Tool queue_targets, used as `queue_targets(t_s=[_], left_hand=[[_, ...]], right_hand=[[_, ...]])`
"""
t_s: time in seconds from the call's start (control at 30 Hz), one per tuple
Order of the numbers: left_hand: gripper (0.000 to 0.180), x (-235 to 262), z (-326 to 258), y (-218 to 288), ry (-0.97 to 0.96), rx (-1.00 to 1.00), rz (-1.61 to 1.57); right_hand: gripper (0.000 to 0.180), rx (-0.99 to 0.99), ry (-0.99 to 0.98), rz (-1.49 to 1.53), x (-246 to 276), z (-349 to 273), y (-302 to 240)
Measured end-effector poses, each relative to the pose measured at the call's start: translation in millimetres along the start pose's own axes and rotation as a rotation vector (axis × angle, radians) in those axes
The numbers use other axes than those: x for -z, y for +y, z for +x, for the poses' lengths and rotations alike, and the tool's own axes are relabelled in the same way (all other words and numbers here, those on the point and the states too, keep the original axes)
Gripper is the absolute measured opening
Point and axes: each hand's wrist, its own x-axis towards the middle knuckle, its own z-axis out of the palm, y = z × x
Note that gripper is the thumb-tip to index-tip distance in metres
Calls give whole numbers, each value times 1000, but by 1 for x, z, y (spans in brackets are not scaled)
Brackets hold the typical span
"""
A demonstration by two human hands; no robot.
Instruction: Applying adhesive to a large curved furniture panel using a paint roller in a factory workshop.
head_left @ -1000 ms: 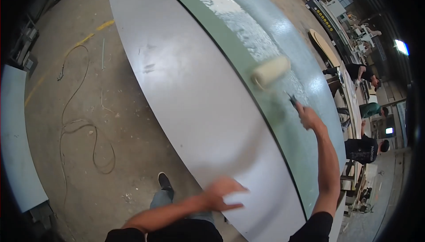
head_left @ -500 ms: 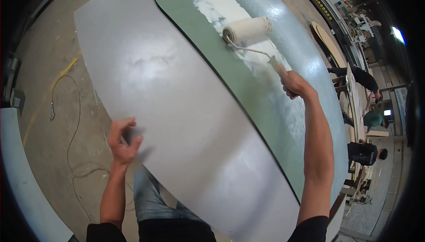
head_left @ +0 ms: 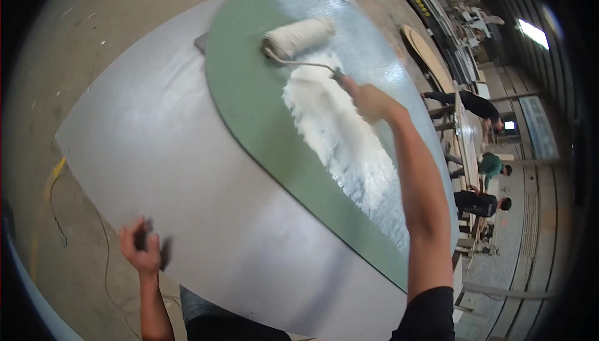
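Observation:
My right hand [head_left: 369, 101] is closed around the handle of a paint roller [head_left: 299, 38], its arm stretched forward. The cream roller sleeve lies at the upper end of a wet white coating [head_left: 334, 122] on a green board [head_left: 249, 116] with a rounded end. Along the far right side the board's surface looks pale blue and glossy. Under the green board is a larger light grey sheet [head_left: 181, 129]. Over the near left edge of that sheet, my left hand [head_left: 141, 247] hovers with its fingers curled apart and nothing visible in it.
A cable [head_left: 107, 272] trails over the concrete floor [head_left: 81, 228] at the left. Several people work at a long table [head_left: 465, 138] on the right. A tan curved board [head_left: 427, 57] and machinery [head_left: 430, 16] stand at the upper right.
The roller has moved along the board to its rounded end, and the white coating now reaches differently across it. My left hand has shifted down and left; the whole view has swung.

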Motion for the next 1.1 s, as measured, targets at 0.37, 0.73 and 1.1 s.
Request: queue_targets(t_s=[0.37,0.73,1.1], left_hand=[[42,-11,42,33,-158,-171,247],[55,-1,40,38,-199,-132,261],[52,-7,50,32,-174,-115,251]], right_hand=[[92,61,28,14,-26,14,27],[87,-135,-8,-10,4,-15,28],[87,-5,4,228,-8,87,-110]])
